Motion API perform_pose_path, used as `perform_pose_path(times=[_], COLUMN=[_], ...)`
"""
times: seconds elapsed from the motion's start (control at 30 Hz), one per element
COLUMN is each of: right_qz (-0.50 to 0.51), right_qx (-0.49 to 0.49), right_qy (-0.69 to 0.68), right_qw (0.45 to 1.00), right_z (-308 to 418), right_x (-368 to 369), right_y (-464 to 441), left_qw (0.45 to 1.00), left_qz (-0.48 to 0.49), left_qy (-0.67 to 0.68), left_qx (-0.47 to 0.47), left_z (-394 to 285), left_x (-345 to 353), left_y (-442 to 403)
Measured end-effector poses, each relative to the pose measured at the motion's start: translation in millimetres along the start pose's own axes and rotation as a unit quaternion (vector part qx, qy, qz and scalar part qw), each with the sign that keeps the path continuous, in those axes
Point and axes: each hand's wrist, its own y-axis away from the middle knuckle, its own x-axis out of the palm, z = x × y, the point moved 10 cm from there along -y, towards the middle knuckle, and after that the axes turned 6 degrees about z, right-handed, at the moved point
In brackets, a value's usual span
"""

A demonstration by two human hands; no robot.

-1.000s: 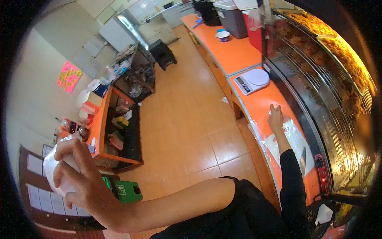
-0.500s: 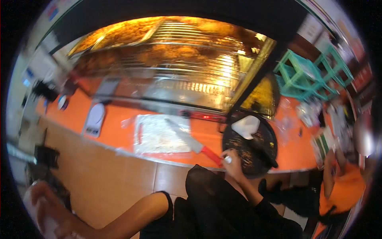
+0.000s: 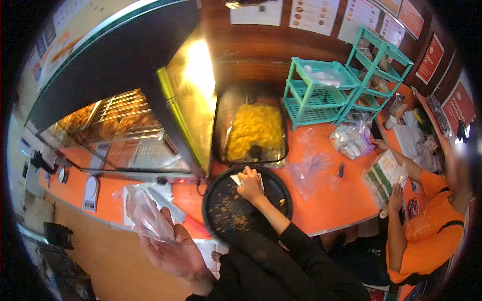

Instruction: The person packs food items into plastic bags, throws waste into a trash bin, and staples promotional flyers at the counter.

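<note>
My left hand [image 3: 173, 253] is raised at the left, closed round a clear plastic bag [image 3: 143, 213]. My right hand [image 3: 250, 184] reaches over a round black tray [image 3: 213, 190] dotted with brown crumbs. Its fingers are closed on a white piece [image 3: 259, 178], mostly hidden by the hand, so its exact kind cannot be made out. Just behind the tray stands a clear container of yellow shredded food [image 3: 255, 131]. Left of the tray lies a knife with a red handle [image 3: 197, 227], its blade partly behind my left hand and the bag.
A lit glass display case [image 3: 125, 130] holds browned food on racks. A white scale [image 3: 91, 193] sits at the counter's left. Green shelf racks [image 3: 316, 93] stand at the back right. A co-worker in an orange shirt [image 3: 427, 231] handles a printed packet [image 3: 382, 175] at the right.
The view has swung right. My left hand has come up with the plastic bag. My right hand has moved from beside the knife handle to the white piece in the tray.
</note>
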Motion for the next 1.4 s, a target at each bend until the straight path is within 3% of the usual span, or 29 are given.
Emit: perform_pose_path(times=[0.03, 0.1, 0.17, 0.23, 0.3, 0.43, 0.5, 0.6, 0.67, 0.7, 0.77, 0.8, 0.83, 0.87, 0.9, 0.97, 1.0, 1.03, 1.07, 1.1, 1.17, 1.23, 1.37, 1.4], right_qz=[-0.015, -0.152, -0.141, -0.184, -0.334, -0.386, -0.393, -0.330, -0.249, -0.250, -0.123, -0.123, -0.181, -0.232, -0.236, -0.218, -0.220, -0.125, -0.022, -0.027, 0.094, 0.089, 0.091, 0.082], right_qx=[-0.010, -0.081, 0.043, 0.140, 0.125, 0.207, 0.258, 0.314, 0.192, 0.192, 0.198, 0.195, 0.142, 0.083, 0.080, 0.029, 0.030, 0.049, 0.063, 0.063, 0.045, 0.083, 0.107, 0.110], right_qy=[-0.042, -0.220, -0.322, -0.226, -0.470, -0.389, -0.363, -0.412, -0.336, -0.335, -0.255, -0.257, -0.046, 0.169, 0.170, 0.013, 0.015, -0.247, -0.489, -0.486, -0.507, -0.545, -0.466, -0.468], right_qw=[0.999, 0.960, 0.935, 0.946, 0.807, 0.810, 0.805, 0.789, 0.888, 0.888, 0.938, 0.938, 0.972, 0.954, 0.954, 0.975, 0.975, 0.960, 0.870, 0.871, 0.856, 0.830, 0.874, 0.873], right_z=[-7, -34, -98, -162, -220, -325, -341, -340, -329, -321, -291, -280, -249, -212, -201, -184, -170, -171, -164, -163, -147, -148, -166, -170], right_x=[-24, -93, -130, -179, -205, -236, -240, -212, -183, -179, -157, -159, -186, -207, -219, -239, -251, -238, -215, -212, -180, -167, -139, -138], right_y=[2, 15, 36, 65, 94, 126, 137, 143, 130, 132, 119, 118, 117, 116, 109, 90, 83, 67, 55, 50, 40, 39, 36, 34], left_qw=[1.000, 0.998, 0.984, 0.977, 0.960, 0.948, 0.946, 0.941, 0.935, 0.930, 0.931, 0.926, 0.921, 0.924, 0.925, 0.918, 0.920, 0.920, 0.908, 0.894, 0.894, 0.887, 0.844, 0.862], left_qz=[-0.010, -0.050, -0.092, -0.124, -0.112, -0.087, -0.087, -0.059, -0.050, -0.040, -0.008, 0.002, 0.012, 0.036, 0.039, 0.090, 0.096, 0.100, 0.136, 0.172, 0.191, 0.200, 0.245, 0.221], left_qy=[-0.017, -0.040, -0.130, -0.148, -0.211, -0.249, -0.251, -0.244, -0.256, -0.265, -0.254, -0.259, -0.264, -0.254, -0.252, -0.297, -0.277, -0.274, -0.288, -0.301, -0.292, -0.289, -0.379, -0.346], left_qx=[0.010, 0.013, -0.075, -0.096, -0.143, -0.179, -0.184, -0.227, -0.238, -0.250, -0.261, -0.273, -0.285, -0.285, -0.282, -0.247, -0.260, -0.261, -0.272, -0.282, -0.280, -0.301, -0.290, -0.299], left_z=[18, 59, 106, 140, 170, 210, 224, 253, 270, 280, 302, 311, 321, 330, 338, 346, 353, 357, 364, 370, 373, 377, 385, 389], left_x=[0, 0, -16, -19, -12, 5, 2, -7, -10, -8, -9, -13, -13, -14, -17, -12, -13, -17, -15, -13, -15, -23, -32, -35], left_y=[6, 20, 38, 55, 71, 94, 101, 108, 109, 109, 106, 105, 102, 98, 94, 85, 84, 82, 81, 82, 80, 79, 73, 72])
